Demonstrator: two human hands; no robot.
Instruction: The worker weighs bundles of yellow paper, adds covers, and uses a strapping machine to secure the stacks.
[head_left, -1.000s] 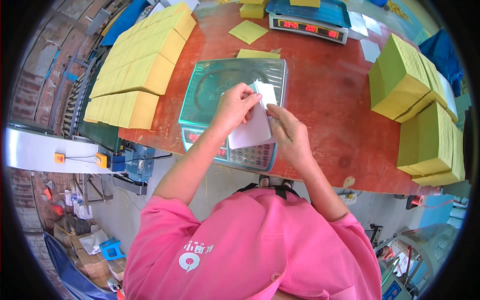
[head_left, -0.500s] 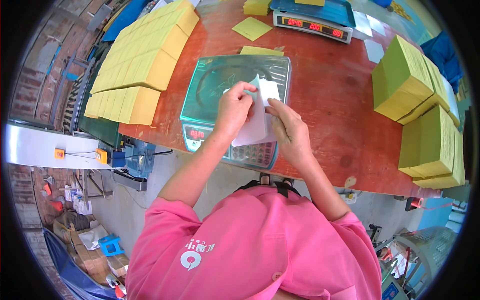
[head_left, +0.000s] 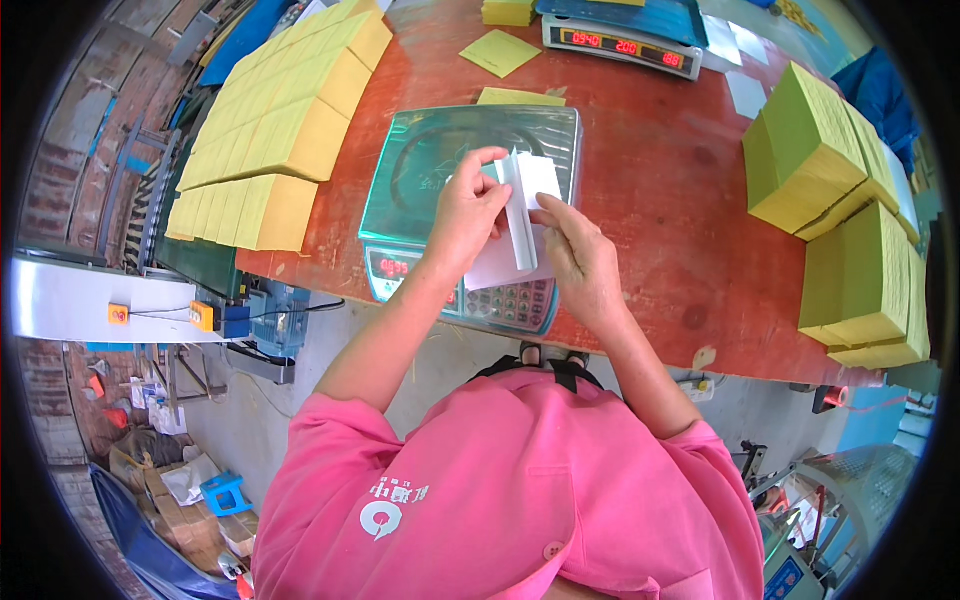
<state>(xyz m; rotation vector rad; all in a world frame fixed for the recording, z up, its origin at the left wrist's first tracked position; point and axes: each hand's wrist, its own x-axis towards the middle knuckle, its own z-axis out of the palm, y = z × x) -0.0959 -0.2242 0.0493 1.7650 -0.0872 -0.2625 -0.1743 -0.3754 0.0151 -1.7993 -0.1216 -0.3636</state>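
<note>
Over the front of a digital weighing scale (head_left: 408, 190) with a teal-tinted, plastic-covered pan, both hands are on a small stack of white paper sheets (head_left: 540, 176). My left hand (head_left: 466, 215) pinches some sheets at their upper left, between thumb and fingers, and bends them up into a narrow standing fold. On the other side my right hand (head_left: 580, 258) grips the stack's right edge, its thumb and forefinger close together near the top. The stack's lower end hangs over the scale's keypad (head_left: 512, 303). Palms and fingers hide part of the sheets.
Blocks of yellow paper (head_left: 270, 120) stand in rows at the table's left. More yellow stacks (head_left: 815, 150) rise on the right. A second scale (head_left: 625, 45) with a blue tray sits at the back, near loose yellow sheets (head_left: 500, 53). The red table (head_left: 660, 200) ends just before my body.
The sheets in my left hand now stand in a sharper fold, turned more upright. My left fingertips have shifted slightly upward, while my right hand stays nearly still. The near scale's lit reading differs.
</note>
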